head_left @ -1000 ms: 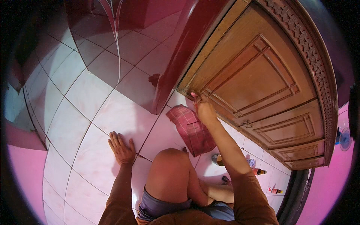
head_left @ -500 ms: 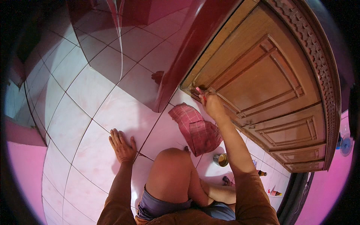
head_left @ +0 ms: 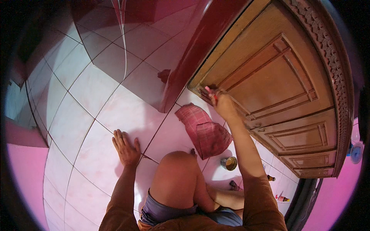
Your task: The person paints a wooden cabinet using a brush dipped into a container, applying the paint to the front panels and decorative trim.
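Observation:
My right hand (head_left: 223, 104) is closed around a slim red-and-pink handled tool (head_left: 208, 89) at the lower left corner of a carved wooden cabinet (head_left: 266, 79). The tool's working end is blurred and hard to make out against a dark patch of the wood. My left hand (head_left: 126, 149) lies flat on the pale tiles with its fingers stretched out, holding nothing. Between my hands, a folded red checked cloth (head_left: 206, 133) rests on the floor. Beneath my right forearm stands a small open tin (head_left: 230, 163) with something brownish-yellow in it.
A dark red glossy panel (head_left: 185, 65) borders the cabinet's left side and reflects the tiles. Two small bottles, a dark one (head_left: 271, 178) and one with a yellow cap (head_left: 283, 198), are on the floor at the right. My bent knee (head_left: 177, 169) is up between my arms.
My right hand has shifted slightly right and up along the cabinet's lower edge with the tool. My left hand stays in place on the tiles.

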Demonstrator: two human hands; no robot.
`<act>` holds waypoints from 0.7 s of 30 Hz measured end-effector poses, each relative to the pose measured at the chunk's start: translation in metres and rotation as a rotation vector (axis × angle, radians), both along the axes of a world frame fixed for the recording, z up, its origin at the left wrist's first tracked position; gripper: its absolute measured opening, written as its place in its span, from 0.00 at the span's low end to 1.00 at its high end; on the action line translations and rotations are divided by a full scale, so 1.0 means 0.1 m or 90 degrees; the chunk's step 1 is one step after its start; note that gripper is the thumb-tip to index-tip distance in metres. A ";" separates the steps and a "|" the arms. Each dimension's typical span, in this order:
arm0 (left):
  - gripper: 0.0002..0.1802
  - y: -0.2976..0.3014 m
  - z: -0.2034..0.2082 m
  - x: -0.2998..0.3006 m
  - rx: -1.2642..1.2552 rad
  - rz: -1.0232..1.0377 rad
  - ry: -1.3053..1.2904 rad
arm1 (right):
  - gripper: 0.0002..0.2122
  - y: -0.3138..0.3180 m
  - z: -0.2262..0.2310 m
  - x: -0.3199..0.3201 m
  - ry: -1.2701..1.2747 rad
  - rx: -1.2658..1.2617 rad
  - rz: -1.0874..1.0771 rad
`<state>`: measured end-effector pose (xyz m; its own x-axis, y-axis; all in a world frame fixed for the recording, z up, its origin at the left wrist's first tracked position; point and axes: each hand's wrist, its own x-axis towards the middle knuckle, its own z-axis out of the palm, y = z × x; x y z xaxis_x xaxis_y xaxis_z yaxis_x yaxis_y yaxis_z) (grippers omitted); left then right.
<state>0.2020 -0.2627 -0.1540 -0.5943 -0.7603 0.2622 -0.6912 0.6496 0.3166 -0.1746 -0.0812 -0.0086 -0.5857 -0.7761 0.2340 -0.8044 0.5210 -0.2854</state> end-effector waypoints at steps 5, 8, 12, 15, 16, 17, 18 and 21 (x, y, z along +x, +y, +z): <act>0.33 0.00 -0.03 -0.02 0.009 0.014 -0.027 | 0.12 -0.01 0.11 0.12 -0.069 0.040 -0.062; 0.33 0.00 -0.05 -0.05 -0.007 0.002 -0.022 | 0.12 -0.11 -0.12 0.15 0.013 0.069 -0.028; 0.32 0.00 -0.03 -0.05 -0.022 -0.011 0.004 | 0.13 -0.12 0.27 0.03 -0.090 -0.005 -0.048; 0.32 0.00 -0.07 -0.01 -0.029 -0.006 -0.005 | 0.13 -0.14 0.76 0.07 -0.008 -0.133 -0.022; 0.32 0.00 -0.05 -0.04 -0.032 -0.009 -0.006 | 0.13 -0.11 0.94 0.12 -0.004 -0.129 -0.027; 0.31 0.00 -0.04 -0.01 -0.038 -0.006 -0.014 | 0.13 -0.11 1.06 0.18 0.016 -0.146 -0.040; 0.31 0.00 -0.05 -0.01 -0.038 -0.006 -0.014 | 0.12 -0.12 1.15 0.22 0.039 -0.163 -0.055; 0.31 -0.01 -0.06 0.03 -0.030 0.001 -0.020 | 0.14 -0.10 0.94 0.38 0.011 -0.109 -0.080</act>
